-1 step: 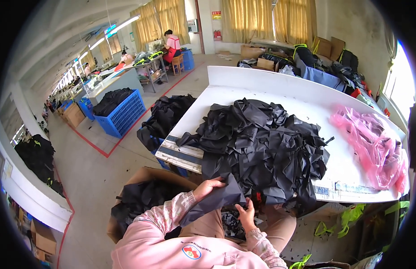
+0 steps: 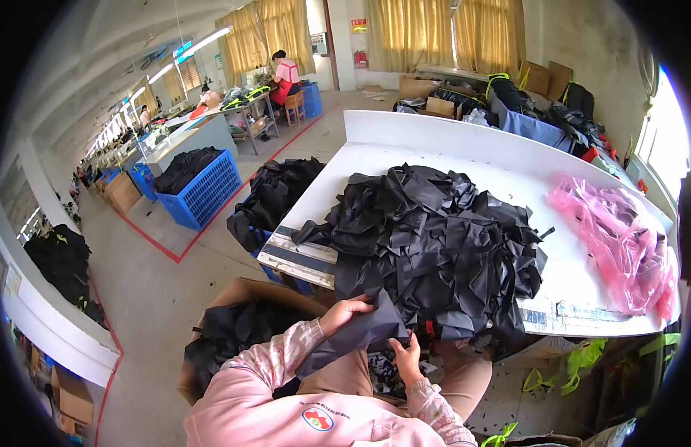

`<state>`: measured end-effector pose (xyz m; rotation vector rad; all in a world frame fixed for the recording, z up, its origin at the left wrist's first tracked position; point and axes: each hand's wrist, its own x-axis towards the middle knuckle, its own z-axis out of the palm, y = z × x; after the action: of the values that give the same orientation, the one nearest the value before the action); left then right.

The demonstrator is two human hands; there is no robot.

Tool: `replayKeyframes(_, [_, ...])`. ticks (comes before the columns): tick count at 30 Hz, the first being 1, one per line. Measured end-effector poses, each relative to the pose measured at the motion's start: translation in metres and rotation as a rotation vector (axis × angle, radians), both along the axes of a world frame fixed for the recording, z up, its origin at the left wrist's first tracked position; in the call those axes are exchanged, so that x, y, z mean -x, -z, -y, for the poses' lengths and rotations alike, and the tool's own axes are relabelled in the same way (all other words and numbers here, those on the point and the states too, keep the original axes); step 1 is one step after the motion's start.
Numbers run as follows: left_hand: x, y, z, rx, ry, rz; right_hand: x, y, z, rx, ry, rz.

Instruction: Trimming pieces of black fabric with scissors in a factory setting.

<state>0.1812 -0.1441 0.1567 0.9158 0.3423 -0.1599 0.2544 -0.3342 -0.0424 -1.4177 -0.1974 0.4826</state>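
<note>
My left hand [image 2: 344, 316] is closed on the upper part of a black fabric piece [image 2: 360, 337], thumb on top. The piece hangs slanting over my lap, its lower left end beside my left sleeve. At the piece's lower right corner is my right hand [image 2: 408, 360], thumb and fingers bent together. Whatever sits between those fingers is too dark and small to make out. A large heap of similar black pieces [image 2: 442, 238] lies just ahead on the white table [image 2: 569, 253], some hanging over its near edge. A small red thing [image 2: 429, 328] shows beside my right fingertips.
Left of my lap stands a cardboard box [image 2: 286, 292] holding black pieces. Beyond it, a blue crate with more black fabric touches the table's left side. Crumpled pink plastic [image 2: 613, 242] lies on the table's right. Another blue crate [image 2: 204, 197] and people at sewing tables are farther off.
My right hand's fingers have shifted slightly at the corner of the fabric piece. My left hand keeps its hold, and the heap looks the same.
</note>
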Motion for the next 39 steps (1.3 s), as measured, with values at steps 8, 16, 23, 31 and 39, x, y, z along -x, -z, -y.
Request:
replayKeyframes(8, [0.017, -0.006, -0.015, 0.1, -0.047, 0.043, 0.014, -0.05, 0.003, -0.221, -0.131, -0.267])
replayKeyframes(16, [0.018, -0.013, -0.013, 0.154, -0.039, 0.091, 0.038, -0.041, -0.007, -0.242, -0.287, -0.306])
replayKeyframes(23, [0.027, -0.008, -0.024, 0.091, -0.096, 0.079, 0.051, -0.038, -0.009, -0.17, -0.273, -0.254])
replayKeyframes(31, [0.044, -0.001, -0.047, -0.108, -0.178, -0.038, 0.014, -0.097, 0.084, -0.103, -0.128, -0.115])
replayKeyframes(39, [0.029, -0.008, -0.048, 0.012, -0.162, 0.053, 0.015, -0.067, 0.042, 0.071, -0.238, -0.134])
